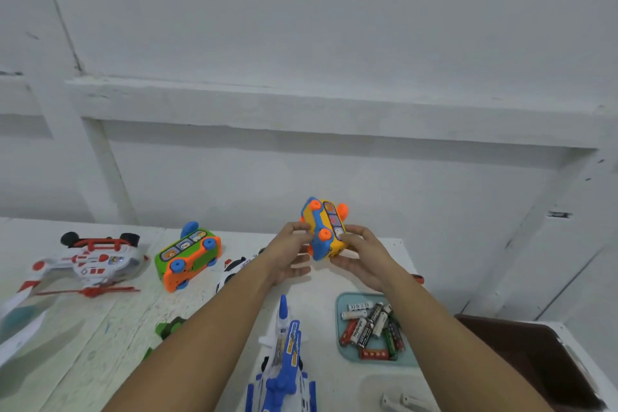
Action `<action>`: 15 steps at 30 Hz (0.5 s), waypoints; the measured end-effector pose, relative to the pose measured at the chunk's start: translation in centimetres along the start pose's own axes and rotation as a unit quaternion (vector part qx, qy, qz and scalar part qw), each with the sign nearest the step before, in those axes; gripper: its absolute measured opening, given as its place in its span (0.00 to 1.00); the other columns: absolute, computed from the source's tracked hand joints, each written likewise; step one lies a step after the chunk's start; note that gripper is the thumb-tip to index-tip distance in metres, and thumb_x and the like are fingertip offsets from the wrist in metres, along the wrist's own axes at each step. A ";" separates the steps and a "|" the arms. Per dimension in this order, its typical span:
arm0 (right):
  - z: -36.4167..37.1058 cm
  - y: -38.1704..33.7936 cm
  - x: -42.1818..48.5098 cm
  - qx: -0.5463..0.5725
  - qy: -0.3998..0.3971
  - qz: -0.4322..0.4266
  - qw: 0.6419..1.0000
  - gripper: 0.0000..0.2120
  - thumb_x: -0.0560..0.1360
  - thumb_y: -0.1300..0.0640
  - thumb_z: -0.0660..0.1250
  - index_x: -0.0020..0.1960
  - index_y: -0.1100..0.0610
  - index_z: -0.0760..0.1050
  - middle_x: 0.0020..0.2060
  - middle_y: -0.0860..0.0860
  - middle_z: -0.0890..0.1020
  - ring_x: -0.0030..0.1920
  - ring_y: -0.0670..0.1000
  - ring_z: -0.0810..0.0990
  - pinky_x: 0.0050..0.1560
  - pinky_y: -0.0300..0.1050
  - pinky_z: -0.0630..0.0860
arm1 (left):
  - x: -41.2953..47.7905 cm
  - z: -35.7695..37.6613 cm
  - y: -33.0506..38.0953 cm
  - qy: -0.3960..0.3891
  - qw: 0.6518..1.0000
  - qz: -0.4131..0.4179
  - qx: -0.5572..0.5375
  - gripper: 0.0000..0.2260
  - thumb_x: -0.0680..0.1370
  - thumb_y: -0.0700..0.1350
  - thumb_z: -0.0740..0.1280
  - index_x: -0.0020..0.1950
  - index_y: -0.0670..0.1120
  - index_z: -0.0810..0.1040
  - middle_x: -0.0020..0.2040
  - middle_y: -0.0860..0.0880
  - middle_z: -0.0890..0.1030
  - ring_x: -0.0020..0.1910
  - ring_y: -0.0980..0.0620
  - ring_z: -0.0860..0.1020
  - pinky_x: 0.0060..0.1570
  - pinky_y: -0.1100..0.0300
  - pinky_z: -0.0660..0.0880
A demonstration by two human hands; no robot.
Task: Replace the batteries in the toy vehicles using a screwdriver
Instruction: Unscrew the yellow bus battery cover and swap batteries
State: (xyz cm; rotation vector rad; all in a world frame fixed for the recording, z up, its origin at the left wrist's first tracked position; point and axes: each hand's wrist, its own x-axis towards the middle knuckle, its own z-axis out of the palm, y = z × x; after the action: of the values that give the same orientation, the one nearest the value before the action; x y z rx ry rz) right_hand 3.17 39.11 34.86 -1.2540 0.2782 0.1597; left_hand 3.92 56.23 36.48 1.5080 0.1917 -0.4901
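Status, left to right along the desk point(100, 328): one white-and-red toy helicopter point(90, 261) lies upside down, untouched for now. Next, one green-and-orange toy bus point(187, 257) rests on its side, wheels toward me; whether its battery cover is screwed shut I cannot tell. A green toy point(170, 328) and a black-and-white toy point(234, 269) are each partly hidden by the left forearm, too little showing to name them. One blue-and-white toy plane point(287, 354) lies near the front edge between the arms. The item in hand is one yellow-and-blue toy bus point(326, 231), lifted clear of the desk and turned on its side. The left hand point(291, 254) pinches its near end with the thumb on top. The right hand point(361, 254) grips the other side, fingers curled round it. No screwdriver is plainly in view, so I judge this bus is being inspected or turned, not yet unscrewed. Right of the plane, one teal tray point(338, 321) holds mixed batteries point(371, 328), about a dozen, overlapping too much for an exact count. Two pale loose batteries point(401, 403) lie at the bottom edge. Tally: six toys, none visibly finished; most of the task appears to remain.
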 end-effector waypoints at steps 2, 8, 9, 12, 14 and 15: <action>0.0 -1.1 -0.5 0.042 -0.030 -0.016 0.999 0.08 0.79 0.65 0.63 0.57 0.59 0.71 0.54 0.62 0.80 0.48 0.56 0.82 0.46 0.53 0.81 | 0.1 -0.1 0.6 0.018 0.999 0.025 -0.034 0.14 0.78 0.46 0.69 0.62 0.52 0.70 0.47 0.47 0.79 0.45 0.49 0.75 0.44 0.55 0.75; 0.3 -3.2 -2.4 0.112 -0.086 -0.025 0.990 0.13 0.78 0.63 0.64 0.63 0.62 0.75 0.56 0.61 0.82 0.56 0.59 0.82 0.52 0.53 0.82 | -0.5 -0.1 2.4 -0.047 0.991 0.105 -0.069 0.16 0.78 0.45 0.69 0.64 0.55 0.73 0.56 0.47 0.82 0.53 0.48 0.80 0.52 0.51 0.77; 0.3 -3.3 -2.6 0.117 -0.088 -0.022 0.989 0.13 0.78 0.63 0.65 0.62 0.62 0.76 0.55 0.61 0.83 0.56 0.59 0.82 0.52 0.53 0.82 | -0.6 0.0 2.6 -0.058 0.990 0.114 -0.067 0.17 0.78 0.44 0.69 0.64 0.58 0.72 0.56 0.48 0.83 0.54 0.47 0.81 0.54 0.49 0.77; 0.2 -3.4 -3.0 0.126 -0.087 -0.013 0.988 0.13 0.77 0.62 0.66 0.61 0.63 0.78 0.56 0.62 0.83 0.53 0.62 0.83 0.53 0.55 0.81 | -0.7 0.0 2.8 -0.081 0.985 0.137 -0.070 0.21 0.77 0.41 0.69 0.65 0.61 0.72 0.56 0.48 0.84 0.55 0.44 0.82 0.56 0.44 0.79; 0.3 -3.3 -3.3 0.120 -0.086 -0.010 0.989 0.13 0.78 0.61 0.64 0.60 0.65 0.78 0.56 0.62 0.82 0.52 0.64 0.83 0.52 0.56 0.82 | -0.7 0.1 2.5 -0.090 0.982 0.153 -0.067 0.23 0.77 0.39 0.69 0.66 0.61 0.72 0.56 0.47 0.84 0.54 0.42 0.83 0.55 0.43 0.79; 0.3 -3.2 -3.4 0.109 -0.089 -0.013 0.990 0.13 0.79 0.59 0.64 0.59 0.64 0.79 0.55 0.61 0.83 0.51 0.63 0.83 0.52 0.57 0.82 | -0.8 0.3 2.4 -0.091 0.981 0.161 -0.061 0.23 0.77 0.39 0.69 0.66 0.60 0.71 0.55 0.46 0.84 0.53 0.42 0.83 0.54 0.44 0.80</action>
State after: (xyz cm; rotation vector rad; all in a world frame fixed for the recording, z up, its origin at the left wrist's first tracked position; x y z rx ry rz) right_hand 0.87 38.55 38.89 -1.0193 0.1216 0.2123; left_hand 4.22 56.06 39.01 1.3339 -0.1620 -0.3467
